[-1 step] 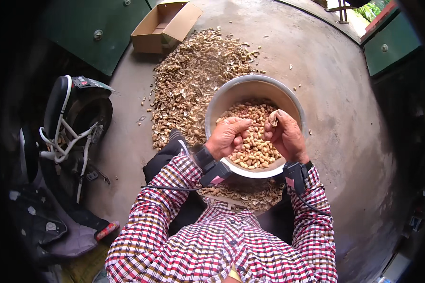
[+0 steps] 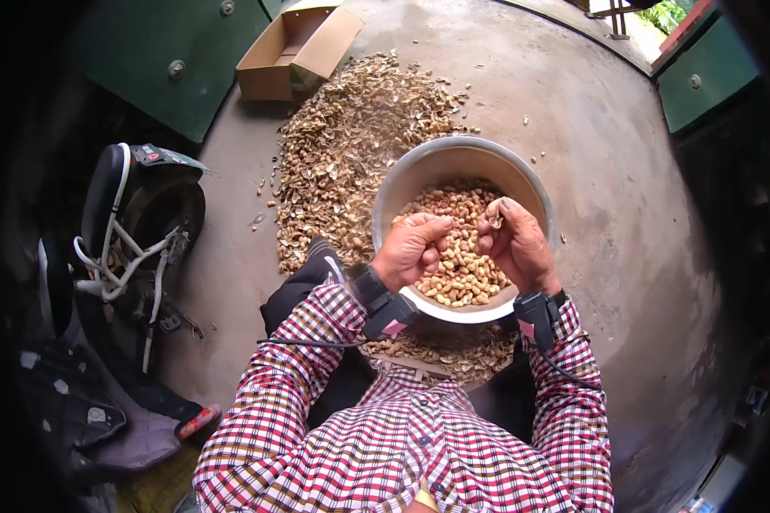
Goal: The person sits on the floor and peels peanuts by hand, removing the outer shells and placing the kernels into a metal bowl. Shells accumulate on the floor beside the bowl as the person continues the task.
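A wide metal basin (image 2: 533, 175) stands before me, partly filled with peanuts in their shells (image 2: 460, 278). Both hands are raised over it, a small gap apart. My left hand (image 2: 409, 250) is closed, thumb pressed against curled fingers; whatever it may hold is hidden. Between the thumb and fingers of my right hand (image 2: 522, 248) is a peanut shell (image 2: 494, 214), pinched near the tips. Whether a kernel is inside cannot be seen.
A broad heap of peanut shells (image 2: 342, 154) spreads left of the basin, with more shells (image 2: 453, 355) between my legs. Behind the heap lies an open cardboard box (image 2: 269, 81). A white-framed wheeled thing (image 2: 120, 248) and dark padded cloth (image 2: 137, 436) are at left.
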Tool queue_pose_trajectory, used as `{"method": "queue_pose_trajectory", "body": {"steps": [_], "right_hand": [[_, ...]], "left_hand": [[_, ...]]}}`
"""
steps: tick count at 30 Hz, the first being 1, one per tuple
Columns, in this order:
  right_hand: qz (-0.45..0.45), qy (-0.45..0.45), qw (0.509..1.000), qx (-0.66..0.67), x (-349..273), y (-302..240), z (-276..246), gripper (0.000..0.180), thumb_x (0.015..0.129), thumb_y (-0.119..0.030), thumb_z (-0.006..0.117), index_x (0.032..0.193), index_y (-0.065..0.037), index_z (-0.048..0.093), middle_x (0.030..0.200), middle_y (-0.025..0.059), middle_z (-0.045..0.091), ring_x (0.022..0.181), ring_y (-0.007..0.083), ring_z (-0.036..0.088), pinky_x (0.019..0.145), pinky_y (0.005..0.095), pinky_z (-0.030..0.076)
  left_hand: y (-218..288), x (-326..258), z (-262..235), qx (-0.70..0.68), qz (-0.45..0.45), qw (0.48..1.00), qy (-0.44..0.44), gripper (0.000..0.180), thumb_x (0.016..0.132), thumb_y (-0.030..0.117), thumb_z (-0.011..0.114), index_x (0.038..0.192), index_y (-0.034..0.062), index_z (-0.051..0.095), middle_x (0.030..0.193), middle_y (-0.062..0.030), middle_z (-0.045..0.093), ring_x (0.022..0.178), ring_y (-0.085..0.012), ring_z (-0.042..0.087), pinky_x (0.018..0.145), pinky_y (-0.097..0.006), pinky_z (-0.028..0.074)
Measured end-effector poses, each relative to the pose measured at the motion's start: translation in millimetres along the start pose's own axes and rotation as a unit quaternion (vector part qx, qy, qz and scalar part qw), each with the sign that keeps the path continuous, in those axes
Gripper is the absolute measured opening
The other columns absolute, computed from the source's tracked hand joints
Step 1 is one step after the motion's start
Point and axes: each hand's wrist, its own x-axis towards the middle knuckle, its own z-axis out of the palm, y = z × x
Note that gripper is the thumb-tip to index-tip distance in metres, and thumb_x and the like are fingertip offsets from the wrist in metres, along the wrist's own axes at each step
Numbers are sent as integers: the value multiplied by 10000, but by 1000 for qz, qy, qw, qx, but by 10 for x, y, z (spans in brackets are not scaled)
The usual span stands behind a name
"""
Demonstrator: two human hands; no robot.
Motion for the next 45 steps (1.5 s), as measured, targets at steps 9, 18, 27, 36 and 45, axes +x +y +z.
{"method": "queue_pose_trajectory", "body": {"steps": [9,18,27,36,45], "right_hand": [[13,31,999,-8,-72,-40,81,239,965,-308,454,957,-80,527,856,48,572,672,121,526,625,247,464],[-2,108,993,-49,-37,40,65,249,926,-326,554,957,-79,541,781,7,565,633,72,517,577,189,436],[-5,24,974,-226,29,236,-31,221,909,-233,597,970,-27,543,758,-1,562,598,46,522,529,173,434],[35,-13,943,-332,-13,254,61,130,862,-124,594,901,0,588,741,6,598,635,57,555,554,214,457],[2,-173,826,-537,-14,375,191,335,756,-231,694,1024,-41,631,902,162,654,831,300,633,730,364,484]], "left_hand": [[-1,9,74,70,40,996,40,120,873,136,629,825,61,550,587,-32,562,367,-61,450,301,-189,356],[28,-5,79,86,61,994,14,126,866,143,641,868,49,556,609,-42,577,391,-62,471,325,-189,382],[64,-91,162,200,60,976,-64,144,845,164,670,895,45,607,674,-9,605,517,-39,521,426,-172,418],[124,30,-138,-26,58,998,25,203,927,248,550,1002,59,540,912,-77,602,777,-134,579,648,-279,497],[68,-46,-52,3,54,995,87,233,941,242,514,1050,38,547,1050,-135,599,954,-231,584,767,-349,490]]}}
